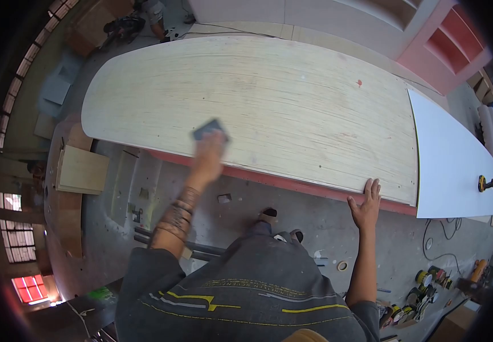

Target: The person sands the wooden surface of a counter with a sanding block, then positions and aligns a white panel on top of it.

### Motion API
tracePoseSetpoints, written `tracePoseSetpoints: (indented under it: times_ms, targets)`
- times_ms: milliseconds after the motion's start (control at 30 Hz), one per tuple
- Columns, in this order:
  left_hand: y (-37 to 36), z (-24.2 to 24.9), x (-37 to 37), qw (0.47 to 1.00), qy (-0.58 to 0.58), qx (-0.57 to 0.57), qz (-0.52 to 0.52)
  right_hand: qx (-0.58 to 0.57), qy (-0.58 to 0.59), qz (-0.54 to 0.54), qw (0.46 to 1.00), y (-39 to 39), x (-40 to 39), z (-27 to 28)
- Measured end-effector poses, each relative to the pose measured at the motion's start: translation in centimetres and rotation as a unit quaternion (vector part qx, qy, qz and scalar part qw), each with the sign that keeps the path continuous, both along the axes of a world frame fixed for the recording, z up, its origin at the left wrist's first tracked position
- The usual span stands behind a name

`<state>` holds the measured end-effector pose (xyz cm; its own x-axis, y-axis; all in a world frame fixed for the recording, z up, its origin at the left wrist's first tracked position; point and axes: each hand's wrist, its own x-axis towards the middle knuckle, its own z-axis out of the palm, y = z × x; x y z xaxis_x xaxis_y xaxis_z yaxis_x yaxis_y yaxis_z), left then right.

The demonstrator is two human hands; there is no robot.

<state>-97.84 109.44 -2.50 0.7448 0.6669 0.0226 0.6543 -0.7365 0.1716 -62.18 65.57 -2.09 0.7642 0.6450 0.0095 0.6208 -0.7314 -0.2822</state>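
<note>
A long plywood panel [269,108] with a rounded left end lies in front of me, its pale face streaked with grain and dotted with small dark marks. My left hand [209,151], smeared by motion, holds a dark grey piece of sandpaper [211,129] against the panel left of its middle. Near the panel's front right edge rests my right hand [367,206], its fingers spread on the wood and nothing held. A white sheet [451,159] covers the right end, beyond the bare wood.
A yellow and black cordless drill [488,183] lies on the white sheet. Cables, cans [423,279] and a tape roll [342,265] are on the floor at right. Wooden boards [83,170] stand at left. Another person [154,17] is at the far left; pink shelving [456,40] stands behind.
</note>
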Motion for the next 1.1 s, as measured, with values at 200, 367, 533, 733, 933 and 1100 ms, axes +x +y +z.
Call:
tracePoseSetpoints:
  times_ms: [200,367,533,733,933,1100]
  targets:
    - [-1.5,-1.9,1.0,0.997,-0.019,0.052,0.049,-0.007,0.017,-0.011,1.000,0.4,0.0,0.3]
    - [-11.4,0.8,5.2,0.999,-0.021,-0.028,-0.041,-0.012,0.010,-0.019,1.000,0.7,-0.2,0.3]
    - [-4.9,2.6,5.3,0.999,0.006,-0.042,-0.008,-0.001,-0.002,-0.017,1.000,0.5,-0.5,-0.4]
    - [-9.5,2.7,2.2,0.999,0.007,-0.036,-0.027,0.025,0.010,-0.020,0.999,0.3,-0.3,-0.5]
    - [-10.1,7.5,3.6,0.989,0.129,-0.053,-0.058,0.023,0.022,-0.021,0.999,0.5,-0.4,0.5]
    - [-9.2,5.7,3.4,0.987,0.130,-0.080,-0.049,0.017,0.044,-0.023,0.999,0.5,-0.4,1.0]
